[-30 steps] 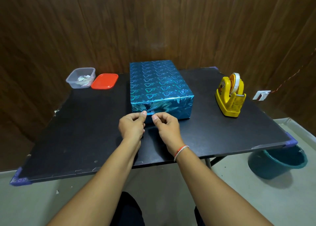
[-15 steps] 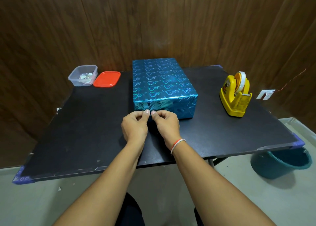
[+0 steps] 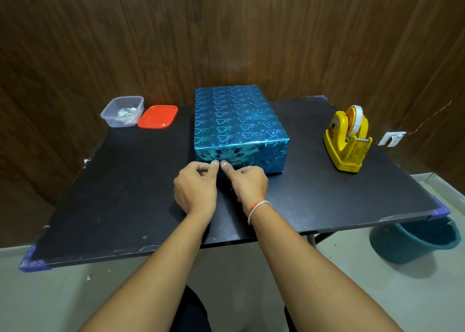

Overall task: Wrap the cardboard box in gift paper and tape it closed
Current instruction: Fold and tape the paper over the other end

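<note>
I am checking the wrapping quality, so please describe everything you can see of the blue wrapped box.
The wrapped box is rectangular, covered fully in shiny blue holographic gift paper with a heart pattern. It lies flat on the black table, long side pointing away. Its near end face shows creased, folded paper. The left hand and right hand touch the lower left part of that face with their fingertips. Whether tape is there, I cannot tell.

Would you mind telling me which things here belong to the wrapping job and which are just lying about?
In use: wrapped box; left hand and right hand, fingertips at its near end; tape dispenser.

Lying about: clear tub of scraps; red lid; teal bucket on the floor.
</note>
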